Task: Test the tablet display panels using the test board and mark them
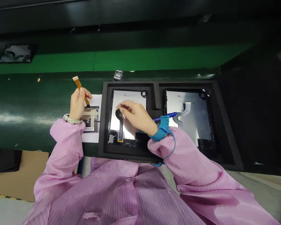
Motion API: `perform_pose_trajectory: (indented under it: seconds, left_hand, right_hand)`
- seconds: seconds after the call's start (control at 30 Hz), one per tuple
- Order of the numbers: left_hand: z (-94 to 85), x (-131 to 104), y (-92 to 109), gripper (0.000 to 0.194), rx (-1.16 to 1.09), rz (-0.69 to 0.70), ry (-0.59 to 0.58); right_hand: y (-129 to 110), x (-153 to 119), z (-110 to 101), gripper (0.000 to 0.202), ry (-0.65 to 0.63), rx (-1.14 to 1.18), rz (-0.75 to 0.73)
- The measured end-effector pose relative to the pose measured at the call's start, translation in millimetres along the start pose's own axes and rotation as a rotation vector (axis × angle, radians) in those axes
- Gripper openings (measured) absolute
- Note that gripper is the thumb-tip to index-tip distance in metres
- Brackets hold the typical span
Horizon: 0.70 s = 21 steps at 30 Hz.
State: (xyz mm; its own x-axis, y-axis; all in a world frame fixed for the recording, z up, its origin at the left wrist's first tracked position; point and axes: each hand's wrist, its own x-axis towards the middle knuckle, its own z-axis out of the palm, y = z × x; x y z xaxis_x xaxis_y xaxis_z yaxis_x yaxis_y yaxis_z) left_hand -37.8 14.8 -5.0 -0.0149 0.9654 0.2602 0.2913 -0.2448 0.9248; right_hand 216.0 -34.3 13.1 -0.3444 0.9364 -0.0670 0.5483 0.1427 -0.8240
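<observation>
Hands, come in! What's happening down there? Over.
Left fingers pinching orange ribbon. Right fingers on black ribbon. Panel beneath partly blocked from view.

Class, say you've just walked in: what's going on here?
A person in a pink striped smock works bare-handed. The left hand holds an orange flat ribbon cable by a dark rectangular board on white paper. The right hand pinches a flat black ribbon cable over a silver-backed, black-framed panel in a black foam tray; a similar panel lies in its right compartment.
</observation>
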Motion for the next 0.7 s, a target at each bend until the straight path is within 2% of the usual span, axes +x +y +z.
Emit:
perform_pose_trajectory:
  seconds: [0.1,0.17,0.3,0.4,0.5,0.6,0.7]
  left_hand:
    - [-1.5,-2,2,0.046,-0.018,-0.009,-0.119]
    - [-3.2,-4,6,0.045,-0.016,-0.014,-0.201]
    - [-6.4,-8,18,0.051,0.17,0.099,-0.289]
    - [-6.8,-10,27,0.054,0.259,0.149,-0.394]
    - [-4.5,-14,32,0.044,0.272,0.139,-0.474]
    - [-0.2,-16,36,0.037,0.291,0.19,-0.531]
    - [3.9,-17,39,0.039,0.317,0.227,-0.583]
  right_hand:
    - [-7,-8,4,0.036,-0.135,0.227,-0.076]
    - [-7,-11,8,0.043,-0.19,0.297,-0.109]
    - [-2,-9,12,0.032,-0.245,0.317,-0.184]
    - [2,-4,9,0.029,-0.254,0.295,-0.253]
    - [4,0,6,0.032,-0.258,0.273,-0.319]
    - [6,1,6,0.03,-0.189,0.224,-0.398]
    - [6,1,8,0.024,-0.089,0.166,-0.472]
